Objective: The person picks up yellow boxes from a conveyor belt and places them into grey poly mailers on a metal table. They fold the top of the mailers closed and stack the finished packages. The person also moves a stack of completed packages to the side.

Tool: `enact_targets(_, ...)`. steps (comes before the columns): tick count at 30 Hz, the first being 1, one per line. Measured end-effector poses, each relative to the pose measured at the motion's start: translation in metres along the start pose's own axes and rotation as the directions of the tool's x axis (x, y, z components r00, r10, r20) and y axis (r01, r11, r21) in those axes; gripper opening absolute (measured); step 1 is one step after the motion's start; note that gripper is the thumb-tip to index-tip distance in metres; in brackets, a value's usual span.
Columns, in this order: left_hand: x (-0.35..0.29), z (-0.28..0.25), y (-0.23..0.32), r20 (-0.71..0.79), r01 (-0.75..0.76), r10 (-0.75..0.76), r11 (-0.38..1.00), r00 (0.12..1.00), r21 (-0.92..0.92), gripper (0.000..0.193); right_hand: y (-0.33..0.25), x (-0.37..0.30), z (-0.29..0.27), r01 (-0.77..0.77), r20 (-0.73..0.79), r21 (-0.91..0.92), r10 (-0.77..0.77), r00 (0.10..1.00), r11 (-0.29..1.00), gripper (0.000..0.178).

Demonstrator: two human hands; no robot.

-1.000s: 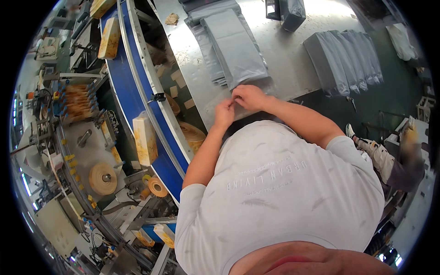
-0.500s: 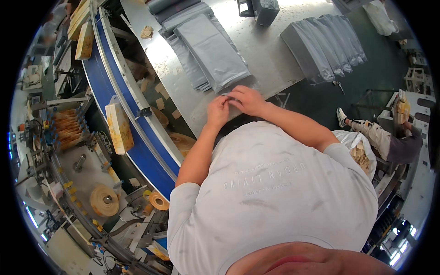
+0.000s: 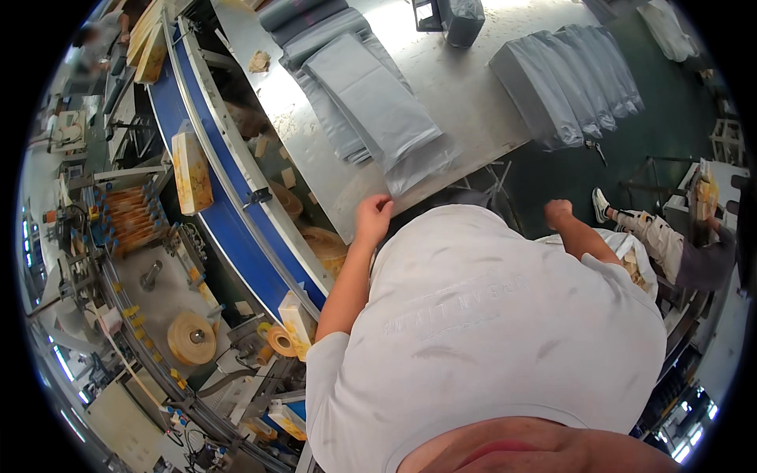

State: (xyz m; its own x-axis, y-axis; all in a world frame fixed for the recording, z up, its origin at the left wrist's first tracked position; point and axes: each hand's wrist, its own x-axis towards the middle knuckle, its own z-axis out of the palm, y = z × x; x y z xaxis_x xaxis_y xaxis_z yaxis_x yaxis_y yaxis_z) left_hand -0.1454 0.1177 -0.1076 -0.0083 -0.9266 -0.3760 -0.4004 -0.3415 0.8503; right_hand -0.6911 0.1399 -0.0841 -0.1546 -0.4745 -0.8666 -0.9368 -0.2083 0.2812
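I see the metal table [image 3: 465,102] (shiny with glare) carrying grey bags [image 3: 374,94], grey packs [image 3: 568,87] and a crumpled tan scrap [image 3: 259,61].

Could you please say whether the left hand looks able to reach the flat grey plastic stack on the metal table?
Probably yes: the left hand is at the near edge of the metal table, close to the near end of the grey plastic stack, with nothing visible between.

Pale lettering [image 3: 453,307] on white T-shirt [image 3: 489,363] front, blurred, upside down, below and right of left hand's fingers [image 3: 383,202].
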Motion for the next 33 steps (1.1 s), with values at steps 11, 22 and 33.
enact_targets(11, 0.049, -0.009, 0.092, -0.207, -0.051, 0.083, 0.986, 0.975, 0.156, 0.055, -0.188, 0.016, -0.181, 0.454, -0.382, 0.890, -0.470, 0.795, 0.044, 0.022)
enact_targets(22, 0.027, -0.020, 0.077, -0.227, -0.383, 0.472, 0.857, 0.852, 0.346, 0.052, 0.023, 0.023, 0.009, 0.178, -0.186, -0.010, -0.177, 0.967, 0.984, 0.013)
enact_targets(33, 0.070, -0.053, 0.098, 0.603, -0.794, 0.694, -0.074, 0.393, 0.603, 0.031, -0.132, 0.003, -0.297, 0.494, -0.484, -0.835, -0.749, -0.453, 0.241, 0.049)
